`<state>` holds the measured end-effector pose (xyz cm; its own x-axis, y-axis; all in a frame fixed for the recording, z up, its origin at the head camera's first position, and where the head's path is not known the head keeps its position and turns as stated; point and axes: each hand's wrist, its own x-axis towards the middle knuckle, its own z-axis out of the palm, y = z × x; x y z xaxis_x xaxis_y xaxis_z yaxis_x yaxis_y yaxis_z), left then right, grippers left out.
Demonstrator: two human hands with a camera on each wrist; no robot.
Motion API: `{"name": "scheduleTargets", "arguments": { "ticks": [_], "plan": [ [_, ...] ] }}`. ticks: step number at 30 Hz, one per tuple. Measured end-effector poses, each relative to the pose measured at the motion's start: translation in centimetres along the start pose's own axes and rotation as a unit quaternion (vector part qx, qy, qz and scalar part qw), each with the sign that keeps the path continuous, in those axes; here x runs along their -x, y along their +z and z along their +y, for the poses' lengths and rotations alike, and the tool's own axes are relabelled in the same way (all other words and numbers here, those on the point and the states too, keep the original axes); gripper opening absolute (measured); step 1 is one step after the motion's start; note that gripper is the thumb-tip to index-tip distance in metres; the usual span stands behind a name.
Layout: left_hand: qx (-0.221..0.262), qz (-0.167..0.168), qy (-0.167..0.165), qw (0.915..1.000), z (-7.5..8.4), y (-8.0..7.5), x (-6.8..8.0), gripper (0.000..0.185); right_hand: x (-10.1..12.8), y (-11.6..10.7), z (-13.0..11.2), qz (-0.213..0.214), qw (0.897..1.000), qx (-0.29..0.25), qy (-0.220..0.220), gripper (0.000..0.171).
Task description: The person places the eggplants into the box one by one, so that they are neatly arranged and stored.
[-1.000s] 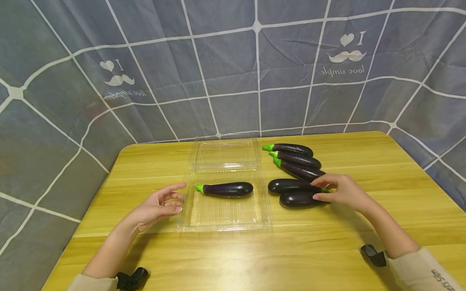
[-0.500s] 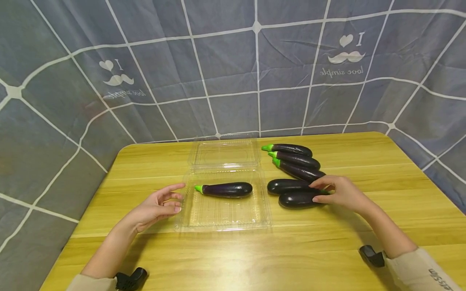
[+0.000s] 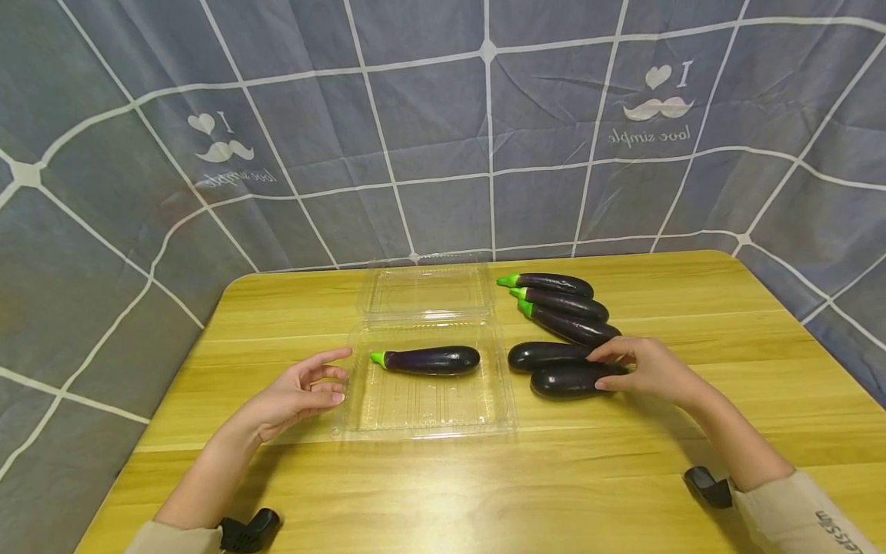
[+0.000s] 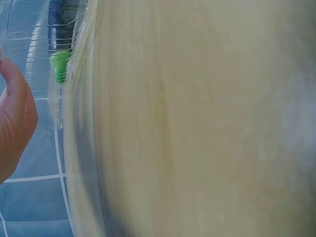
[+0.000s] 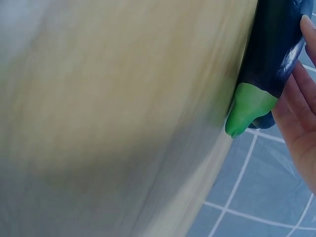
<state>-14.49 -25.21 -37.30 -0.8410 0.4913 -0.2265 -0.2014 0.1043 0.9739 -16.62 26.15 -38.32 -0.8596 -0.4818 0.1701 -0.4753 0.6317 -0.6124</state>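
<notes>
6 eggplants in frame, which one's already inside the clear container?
The lone eggplant lying crosswise in the clear container, green stem pointing toward the left hand. The other five lie on the bare table to its right, by the right hand.

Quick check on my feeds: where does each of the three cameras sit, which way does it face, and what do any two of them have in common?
Head: worn on the head, looking forward and down at the wooden table; both forearms, left hand and right hand show.
Left wrist: low by the clear tray, facing the eggplant in the tray; a bit of that hand shows.
Right wrist: low over the table, facing the near eggplant; its fingers show.
Shared: head and left wrist both see the eggplant in the tray.
</notes>
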Motion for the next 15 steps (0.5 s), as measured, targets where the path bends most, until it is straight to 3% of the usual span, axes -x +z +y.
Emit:
{"name": "scheduleTargets", "arguments": {
  "ticks": [15],
  "plan": [
    [0.001, 0.001, -0.005, 1.0, 0.12, 0.03, -0.02, 0.07, 0.17, 0.09, -0.03, -0.036, 0.999, 0.026, 0.008, 0.031]
  ]
}}
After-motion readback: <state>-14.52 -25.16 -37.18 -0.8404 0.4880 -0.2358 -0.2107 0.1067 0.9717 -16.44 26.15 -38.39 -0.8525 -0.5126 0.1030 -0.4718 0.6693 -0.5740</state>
